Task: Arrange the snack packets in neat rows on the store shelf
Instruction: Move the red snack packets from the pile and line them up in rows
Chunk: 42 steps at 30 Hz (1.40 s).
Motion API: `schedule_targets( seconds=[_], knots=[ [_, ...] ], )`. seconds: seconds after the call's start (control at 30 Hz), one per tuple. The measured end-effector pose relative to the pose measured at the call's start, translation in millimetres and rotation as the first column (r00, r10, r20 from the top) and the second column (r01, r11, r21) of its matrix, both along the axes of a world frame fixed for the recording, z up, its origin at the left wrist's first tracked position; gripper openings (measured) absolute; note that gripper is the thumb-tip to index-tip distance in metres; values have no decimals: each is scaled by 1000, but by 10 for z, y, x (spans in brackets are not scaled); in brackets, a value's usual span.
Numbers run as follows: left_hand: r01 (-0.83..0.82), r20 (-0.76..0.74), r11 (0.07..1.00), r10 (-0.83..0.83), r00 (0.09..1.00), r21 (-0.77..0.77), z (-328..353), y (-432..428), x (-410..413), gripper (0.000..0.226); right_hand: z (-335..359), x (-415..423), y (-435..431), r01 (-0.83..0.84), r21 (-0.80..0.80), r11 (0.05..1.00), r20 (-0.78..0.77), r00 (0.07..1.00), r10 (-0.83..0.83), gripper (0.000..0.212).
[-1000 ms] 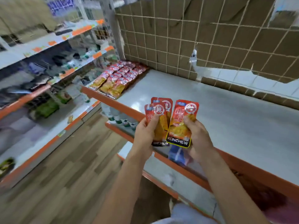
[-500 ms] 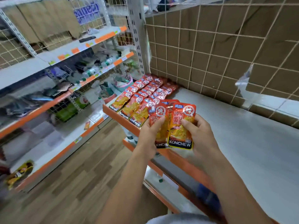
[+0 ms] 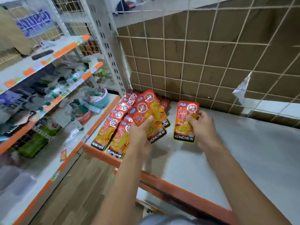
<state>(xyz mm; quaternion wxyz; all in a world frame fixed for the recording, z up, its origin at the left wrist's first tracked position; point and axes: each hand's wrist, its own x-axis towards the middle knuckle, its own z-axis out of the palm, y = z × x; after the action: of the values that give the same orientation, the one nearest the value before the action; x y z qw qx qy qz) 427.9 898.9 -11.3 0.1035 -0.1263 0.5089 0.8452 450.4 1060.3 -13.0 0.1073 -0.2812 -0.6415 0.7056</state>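
Here the left hand [image 3: 139,137], at frame centre, is curled round the lower ends of two packets [image 3: 146,120], fanned one behind the other, thumb on the front one. The right hand [image 3: 203,127], just right of centre, pinches one packet [image 3: 184,125] upright by its right edge, apart from the pair. Left of the held pair, two rows [image 3: 112,127] of overlapping red packets run from the shelf's front edge to its back corner; their number cannot be counted. The shelf [image 3: 211,168] is grey with an orange lip, backed by a wire grid [image 3: 211,54] over brown board. At left stands a rack [image 3: 48,59] with bottles [image 3: 73,78], above a wood floor [image 3: 78,189].
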Motion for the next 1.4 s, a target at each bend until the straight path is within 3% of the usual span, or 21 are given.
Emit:
schedule_targets(
  seconds=[0.13,0.4,0.63,0.83,1.13,1.2,1.27,1.3,1.37,1.4],
  knots=[
    [57,-51,993,-63,997,-103,89,-81,-374,28,-124,-399,-48,64,232,971,128,987,-96,48],
    [169,-8,970,-173,985,-177,109,-180,-738,35,-152,-771,-209,-197,670,716,357,931,-78,54],
    [197,25,960,-196,980,-201,150,-199,-867,29,-182,-747,-217,-336,814,473,413,909,-65,40],
    [225,34,955,-223,974,-192,164,-173,-845,24,-118,-730,-196,-362,830,424,431,899,-75,38],
    [233,6,955,-236,972,-183,156,-126,-742,20,-202,-712,-143,-312,825,472,393,916,-82,38],
    [243,4,952,-247,969,-186,152,-111,-726,22,-146,-694,-184,-138,795,590,230,970,-82,32],
    [261,-6,946,-268,964,-194,147,-93,-714,24,-20,-667,-241,19,564,825,6,1000,-27,21],
    [280,-16,940,-288,957,-194,148,-78,-701,24,65,-634,-285,2,387,922,-67,997,26,15],
    [332,-34,923,-345,938,-196,155,-49,-668,23,171,-567,-335,-108,83,991,-163,979,121,8],
    [350,-42,915,-365,930,-202,159,-36,-652,22,207,-545,-340,-132,7,991,-200,971,131,7]
  ],
)
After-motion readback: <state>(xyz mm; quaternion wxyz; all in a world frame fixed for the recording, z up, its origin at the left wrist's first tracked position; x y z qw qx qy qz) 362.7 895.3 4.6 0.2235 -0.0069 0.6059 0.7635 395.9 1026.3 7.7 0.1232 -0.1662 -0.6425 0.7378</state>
